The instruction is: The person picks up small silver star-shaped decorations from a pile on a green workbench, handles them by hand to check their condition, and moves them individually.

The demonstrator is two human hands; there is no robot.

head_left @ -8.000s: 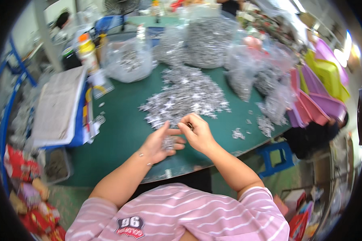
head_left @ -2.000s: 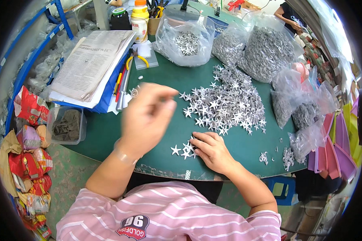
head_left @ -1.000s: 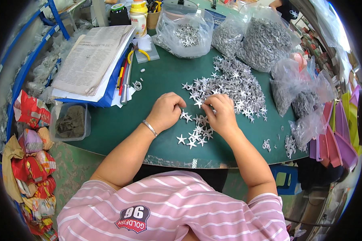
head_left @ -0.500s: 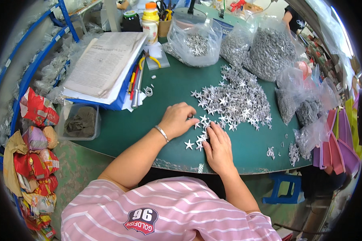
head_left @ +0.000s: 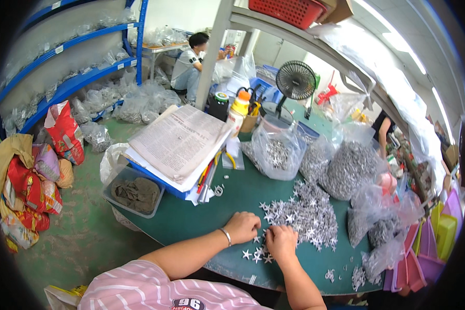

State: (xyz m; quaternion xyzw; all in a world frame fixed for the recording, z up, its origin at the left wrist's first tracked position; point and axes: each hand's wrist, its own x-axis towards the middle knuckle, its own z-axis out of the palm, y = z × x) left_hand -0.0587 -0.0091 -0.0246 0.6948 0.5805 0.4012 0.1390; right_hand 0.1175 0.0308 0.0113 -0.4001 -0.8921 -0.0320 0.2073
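A large heap of silver star-shaped metal pieces (head_left: 311, 219) lies spread on the green tabletop (head_left: 191, 227). At its near-left edge my left hand (head_left: 244, 228), with a silver bangle at the wrist, has its fingers curled in. Beside it my right hand (head_left: 282, 242) rests palm-down at the heap's near edge, fingers bent under. Whatever either hand's fingertips hold is hidden. A few loose stars (head_left: 257, 255) lie on the table between and just below my hands.
Behind the heap stand an open plastic bag of stars (head_left: 278, 155) and a bulging bag of grey pieces (head_left: 350, 170). At left are papers (head_left: 178, 142), pliers (head_left: 227, 157) and a tub with a grey cloth (head_left: 135, 196). A black fan (head_left: 295, 80) stands behind; a person (head_left: 188, 70) sits farther back.
The view has tilted up, bringing the shelves, fan and seated person into sight. My right hand's fingers, stretched out before, are now bent; my left hand's fingers have drawn in.
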